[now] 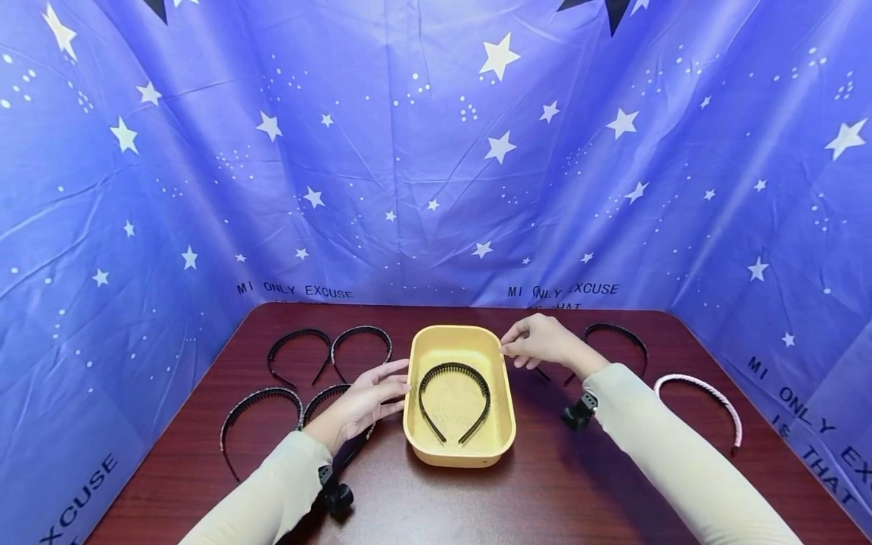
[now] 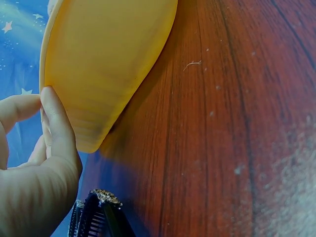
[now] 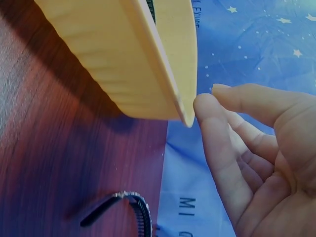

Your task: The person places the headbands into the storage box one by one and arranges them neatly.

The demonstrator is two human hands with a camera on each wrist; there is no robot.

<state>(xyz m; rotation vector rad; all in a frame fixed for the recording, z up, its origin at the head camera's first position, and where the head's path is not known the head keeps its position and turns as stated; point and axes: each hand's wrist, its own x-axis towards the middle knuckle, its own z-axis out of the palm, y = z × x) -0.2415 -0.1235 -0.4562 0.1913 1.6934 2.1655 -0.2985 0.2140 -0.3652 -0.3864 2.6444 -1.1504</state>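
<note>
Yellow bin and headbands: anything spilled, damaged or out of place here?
Nothing visible looks spilled or damaged. The bin stands upright, one black headband lying inside it. The one small oddity, in the left wrist view, is a pale thread on the table beside the bin; it looks like stray lint.

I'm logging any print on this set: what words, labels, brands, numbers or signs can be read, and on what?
"MI ONLY EXCUSE": starry blue cloth, back left; line below too cut off to read.
"MI ONLY EXCUSE": same cloth, back right, creased; "HAT" shows below, partly hidden.
"MI ONLY EXC…", "IS THAT": same cloth, right side.
"…XCUSE": same cloth, left side.
A tiny mark on the yellow box is too small to read.
</note>
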